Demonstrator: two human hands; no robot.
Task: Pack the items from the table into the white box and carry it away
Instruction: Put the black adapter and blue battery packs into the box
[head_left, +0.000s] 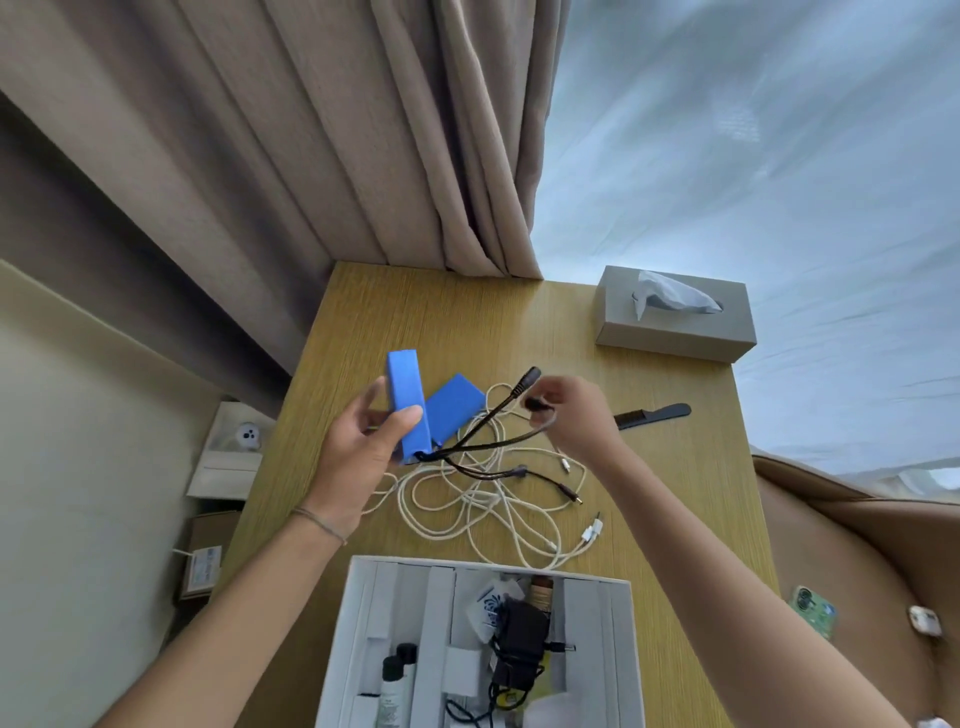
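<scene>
So it's a light wooden table (395, 312) pushed up against the curtains. Lying on it: a grey tissue box (675, 332) at the far right corner, a flat blue pack (454, 408), a black comb (654, 414) I think (it's a bit blurry), and a tangle of white cables (488, 512) in the middle. At the near edge sits the white box (358, 613), open, already holding stuff.

Tangled white cables (488, 499) between white box (358, 618) and bare far tabletop (415, 312).
</scene>
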